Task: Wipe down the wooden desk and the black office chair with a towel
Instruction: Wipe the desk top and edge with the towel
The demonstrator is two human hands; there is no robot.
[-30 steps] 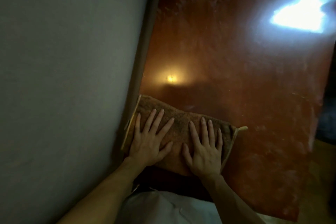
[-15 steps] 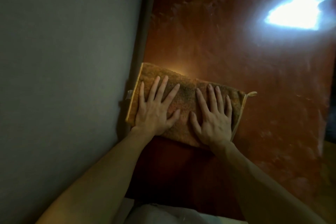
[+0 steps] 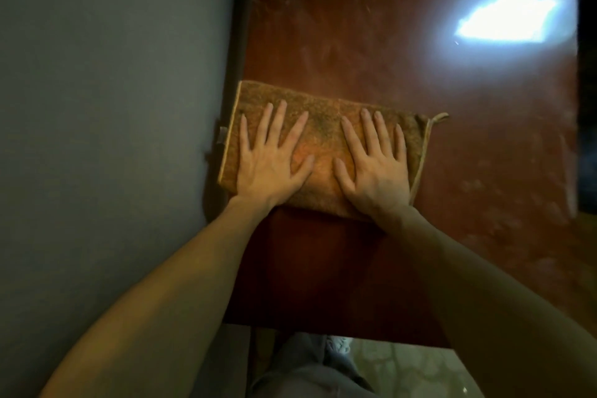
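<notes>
Towel: folded orange-brown terry towel flat on the desk, left edge at the wall side.
Hands: left hand and right hand, 2 palms down, fingers spread, pressing it.
Desk: reddish-brown wooden desk, bright glare far right.
Wall: grey wall alongside.

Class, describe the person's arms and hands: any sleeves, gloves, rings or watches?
Both forearms are bare, no sleeves in view. The left hand and right hand wear no gloves; no rings or watch show in the dim light.
</notes>
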